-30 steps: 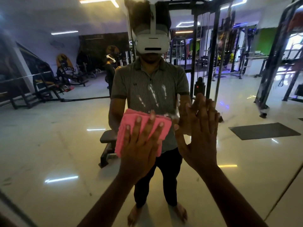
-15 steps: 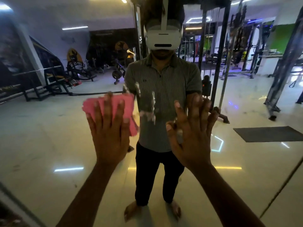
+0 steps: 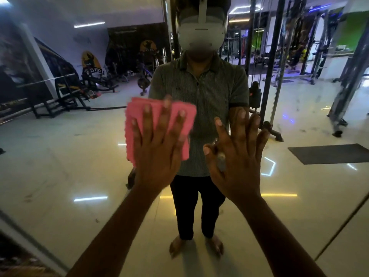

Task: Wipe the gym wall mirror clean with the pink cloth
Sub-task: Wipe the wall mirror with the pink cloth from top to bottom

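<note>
While the left hand point(image 3: 157, 148) presses the pink cloth point(image 3: 159, 126) flat against the mirror point(image 3: 60, 156), fingers straight and spread, we're mid-wipe. Cloth is folded into a pad, sitting between palm and glass at about chest height of the reflected person, just left of centre.

Right hand point(image 3: 237, 156) is flat on the glass just beside it, fingers splayed, holding nothing. Looks like a brace, as far as I can judge. Hands apart, not touching each other.

Smear status: a whitish streak point(image 3: 220, 160) shows on the glass by the right hand's thumb side, partly under it. Can't tell how far it runs. Glass around the cloth reads fairly clean, though motion blur limits that call.

Next move, my read: sweep the cloth rightward across to that streak, keeping even palm pressure so the pad stays flat and doesn't bunch. Right hand has to lift or shift first, since it covers part of the patch and bare skin on glass risks fresh prints. Remaining mirror area is hard to grade from this view.
</note>
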The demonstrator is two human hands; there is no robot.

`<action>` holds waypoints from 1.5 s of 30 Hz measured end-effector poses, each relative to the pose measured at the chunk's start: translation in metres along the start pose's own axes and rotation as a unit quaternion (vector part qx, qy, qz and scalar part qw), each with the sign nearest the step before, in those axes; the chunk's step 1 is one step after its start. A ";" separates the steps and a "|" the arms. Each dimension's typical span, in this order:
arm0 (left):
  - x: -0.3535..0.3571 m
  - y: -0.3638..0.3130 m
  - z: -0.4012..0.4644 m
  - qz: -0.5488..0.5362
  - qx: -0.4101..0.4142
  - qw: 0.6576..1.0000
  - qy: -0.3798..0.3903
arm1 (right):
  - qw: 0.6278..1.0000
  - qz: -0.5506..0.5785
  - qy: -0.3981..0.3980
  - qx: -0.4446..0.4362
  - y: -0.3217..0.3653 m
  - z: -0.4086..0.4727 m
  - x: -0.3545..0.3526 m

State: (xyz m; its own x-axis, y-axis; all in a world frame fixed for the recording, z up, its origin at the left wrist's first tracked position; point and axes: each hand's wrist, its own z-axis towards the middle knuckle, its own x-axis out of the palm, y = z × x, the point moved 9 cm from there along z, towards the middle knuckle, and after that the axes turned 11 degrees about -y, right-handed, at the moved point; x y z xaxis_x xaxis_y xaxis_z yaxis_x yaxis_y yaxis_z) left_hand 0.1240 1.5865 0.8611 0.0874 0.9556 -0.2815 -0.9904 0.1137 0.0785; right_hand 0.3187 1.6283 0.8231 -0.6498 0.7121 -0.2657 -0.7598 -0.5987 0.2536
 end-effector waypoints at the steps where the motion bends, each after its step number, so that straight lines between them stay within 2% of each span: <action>1: 0.004 -0.012 -0.025 -0.007 0.057 0.998 0.036 | 1.000 -0.002 0.000 -0.001 -0.001 -0.001 0.000; 2: 0.003 -0.013 -0.043 0.001 0.100 0.993 0.059 | 1.000 -0.002 0.001 -0.002 -0.001 -0.001 0.000; 4: -0.004 0.005 -0.037 0.021 0.106 0.993 0.042 | 1.000 0.003 -0.001 -0.002 -0.002 -0.001 0.000; 7: -0.014 0.028 0.026 0.018 -0.029 0.999 -0.034 | 1.000 0.003 -0.011 0.004 0.001 0.000 0.000; 8: -0.012 0.024 0.033 0.019 -0.041 0.998 -0.043 | 1.000 0.002 -0.016 0.004 0.002 0.000 0.000; 9: -0.007 0.013 0.029 0.013 -0.016 0.999 -0.038 | 1.000 0.002 -0.019 0.004 0.002 0.000 -0.001; 12: 0.004 -0.004 -0.032 0.001 0.106 0.994 0.039 | 1.000 0.004 -0.016 0.000 0.001 -0.001 -0.001; 14: -0.004 0.008 -0.047 0.021 0.131 0.990 0.050 | 1.000 0.004 -0.011 -0.003 -0.001 -0.001 -0.002; 15: -0.007 0.015 -0.035 0.020 0.114 0.993 0.036 | 1.000 0.003 -0.011 -0.001 -0.001 -0.001 -0.003; 18: -0.012 0.024 0.022 0.009 -0.012 1.000 -0.021 | 1.000 0.001 -0.014 0.006 0.001 -0.001 -0.004; 19: -0.009 0.017 0.027 0.004 -0.020 1.000 -0.023 | 1.000 -0.001 -0.015 0.006 0.001 -0.001 -0.004; 22: 0.003 -0.009 -0.020 -0.027 0.090 0.995 0.033 | 1.000 -0.001 -0.007 0.001 0.001 -0.002 -0.006; 24: -0.004 0.006 -0.050 -0.025 0.110 0.992 0.055 | 1.000 0.001 -0.004 -0.003 -0.001 -0.002 -0.006; 28: -0.013 0.030 0.000 -0.029 -0.024 0.999 -0.003 | 1.000 0.000 -0.020 0.004 0.003 -0.002 -0.004; 29: -0.010 0.024 0.005 -0.026 -0.036 0.999 -0.008 | 1.000 -0.004 -0.026 0.005 0.004 -0.002 -0.003; 32: 0.005 -0.004 -0.039 -0.031 0.072 0.996 0.041 | 1.000 -0.004 -0.029 0.004 0.003 -0.002 -0.002; 34: 0.003 0.007 -0.079 -0.013 0.125 0.989 0.075 | 1.000 0.001 -0.028 0.002 0.001 -0.003 -0.002; 36: -0.006 0.026 -0.071 -0.008 0.104 0.993 0.056 | 1.000 -0.001 -0.030 0.001 0.001 -0.004 -0.002; 39: -0.011 0.028 -0.018 -0.016 0.002 1.000 0.000 | 0.999 -0.004 -0.033 0.006 0.003 -0.003 0.000; 40: -0.006 0.017 -0.013 -0.015 0.006 1.000 -0.001 | 0.999 -0.006 -0.032 0.006 0.003 -0.003 0.000; 42: 0.007 -0.007 -0.035 -0.027 0.073 0.996 0.031 | 1.000 -0.003 -0.024 0.002 0.002 -0.003 0.000; 45: 0.009 0.003 -0.084 -0.012 0.131 0.988 0.084 | 1.000 0.000 -0.008 -0.004 -0.002 -0.005 -0.002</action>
State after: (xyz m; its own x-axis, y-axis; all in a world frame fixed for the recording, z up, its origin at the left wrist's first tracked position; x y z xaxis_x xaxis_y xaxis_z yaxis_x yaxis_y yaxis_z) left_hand 0.1133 1.5726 0.7788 0.0703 0.8959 -0.4387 -0.9243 0.2239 0.3091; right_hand 0.3210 1.6263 0.8188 -0.6490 0.7181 -0.2513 -0.7604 -0.6012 0.2456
